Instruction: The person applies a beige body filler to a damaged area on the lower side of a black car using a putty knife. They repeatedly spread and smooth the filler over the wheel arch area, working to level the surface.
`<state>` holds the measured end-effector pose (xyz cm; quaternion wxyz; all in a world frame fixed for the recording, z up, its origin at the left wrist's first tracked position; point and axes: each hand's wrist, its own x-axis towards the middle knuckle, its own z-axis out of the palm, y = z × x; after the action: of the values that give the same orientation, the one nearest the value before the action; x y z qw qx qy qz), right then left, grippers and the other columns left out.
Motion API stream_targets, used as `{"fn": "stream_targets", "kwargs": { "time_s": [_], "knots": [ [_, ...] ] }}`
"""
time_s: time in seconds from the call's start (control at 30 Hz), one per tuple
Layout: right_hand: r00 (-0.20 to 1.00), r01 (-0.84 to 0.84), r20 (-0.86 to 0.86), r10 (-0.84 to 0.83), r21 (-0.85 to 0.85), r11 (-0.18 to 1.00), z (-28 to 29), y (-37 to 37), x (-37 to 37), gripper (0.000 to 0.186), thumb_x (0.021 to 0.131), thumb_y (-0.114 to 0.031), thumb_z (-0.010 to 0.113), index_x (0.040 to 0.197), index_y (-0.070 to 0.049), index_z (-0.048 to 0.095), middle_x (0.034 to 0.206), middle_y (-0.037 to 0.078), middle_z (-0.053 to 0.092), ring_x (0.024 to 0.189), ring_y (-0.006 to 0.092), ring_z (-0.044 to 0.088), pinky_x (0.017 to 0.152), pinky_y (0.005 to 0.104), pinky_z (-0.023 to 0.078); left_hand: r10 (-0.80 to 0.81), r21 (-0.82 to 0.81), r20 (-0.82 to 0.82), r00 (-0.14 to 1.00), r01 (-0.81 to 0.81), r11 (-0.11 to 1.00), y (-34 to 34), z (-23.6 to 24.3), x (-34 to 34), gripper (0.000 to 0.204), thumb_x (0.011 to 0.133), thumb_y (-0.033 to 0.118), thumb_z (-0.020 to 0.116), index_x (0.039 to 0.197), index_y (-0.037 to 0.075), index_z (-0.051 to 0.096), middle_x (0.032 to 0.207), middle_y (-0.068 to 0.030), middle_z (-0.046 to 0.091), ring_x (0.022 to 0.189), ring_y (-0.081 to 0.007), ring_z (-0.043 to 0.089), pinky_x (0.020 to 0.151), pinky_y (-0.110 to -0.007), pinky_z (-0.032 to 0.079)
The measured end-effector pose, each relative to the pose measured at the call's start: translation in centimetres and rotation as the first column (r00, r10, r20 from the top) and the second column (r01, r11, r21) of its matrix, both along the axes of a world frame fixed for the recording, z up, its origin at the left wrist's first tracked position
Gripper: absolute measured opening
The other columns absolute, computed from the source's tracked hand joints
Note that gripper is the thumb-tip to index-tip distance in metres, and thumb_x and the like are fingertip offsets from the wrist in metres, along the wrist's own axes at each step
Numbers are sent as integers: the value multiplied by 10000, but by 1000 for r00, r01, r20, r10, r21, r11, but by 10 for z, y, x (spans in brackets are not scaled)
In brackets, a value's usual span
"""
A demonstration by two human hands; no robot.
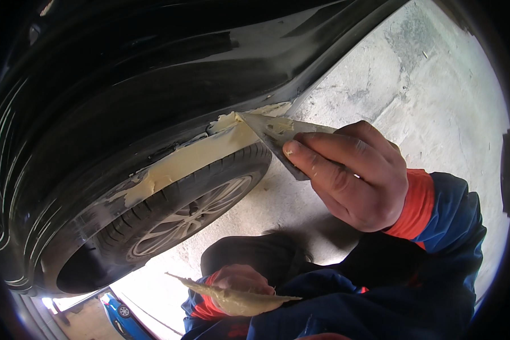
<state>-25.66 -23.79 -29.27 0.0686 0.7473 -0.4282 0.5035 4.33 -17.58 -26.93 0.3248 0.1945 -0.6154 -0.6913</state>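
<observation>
over pale concrete, the right hand pinches a spreader; filler bands the wheel arch (ends look unsmoothed); the left hand grips a laden plate.

2 hands, 2 putty tools, 2 cars

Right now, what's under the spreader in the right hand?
Beige filler on the wheel arch meets the spreader; concrete floor shows past it. What the spreader and right hand cover can't be seen.
</observation>
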Motion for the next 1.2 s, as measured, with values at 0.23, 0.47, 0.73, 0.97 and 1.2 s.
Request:
{"fn": "stream_targets", "kwargs": {
  "time_s": [0.23, 0.47, 0.73, 0.97, 1.2],
  "knots": [
    [1000, 25, -11, -26, -83, 996, -5, -1, 9, 410, 681, 61, 791, 1085, 35, 728, 979, 127, 662, 672, 161, 591, 513, 218, 535, 36, -26, 34, 999, -35, 999, 2, -2, 4, 330, 1022, 233, 594, 1000, -95, 609, 701, -145, 592, 435, -167, 540, 382, -279, 471],
    [999, 37, -26, -39, -92, 995, 1, 0, 1, 415, 674, 69, 785, 1084, 53, 721, 975, 137, 659, 658, 160, 590, 501, 216, 532, 65, 2, 0, 998, -65, 998, 5, -3, 6, 320, 1014, 226, 610, 1002, -94, 609, 700, -139, 595, 441, -163, 546, 388, -279, 487],
    [1000, 20, -22, -23, -112, 993, -6, -4, 8, 412, 691, 69, 779, 1099, 53, 720, 983, 141, 661, 654, 150, 590, 513, 215, 552, 49, -15, -33, 998, -49, 999, 3, -5, 7, 254, 993, 163, 638, 993, -88, 604, 700, -134, 597, 454, -164, 564, 407, -278, 508],
    [998, 31, -52, -38, -126, 992, 0, -1, 3, 388, 708, 28, 801, 1086, 50, 720, 980, 145, 666, 645, 153, 595, 508, 219, 552, 44, -19, -20, 999, -45, 999, 4, -3, 6, 240, 995, 149, 632, 1011, -88, 603, 711, -131, 599, 461, -164, 564, 413, -276, 509],
    [997, 36, -56, -45, -148, 988, -5, -4, 5, 400, 713, -6, 810, 1097, 48, 714, 975, 147, 672, 653, 155, 605, 514, 220, 557, 27, 8, -46, 999, -27, 1000, 5, -6, 8, 240, 996, 153, 628, 1017, -84, 602, 715, -131, 599, 463, -166, 566, 414, -279, 510]
  ]
}}
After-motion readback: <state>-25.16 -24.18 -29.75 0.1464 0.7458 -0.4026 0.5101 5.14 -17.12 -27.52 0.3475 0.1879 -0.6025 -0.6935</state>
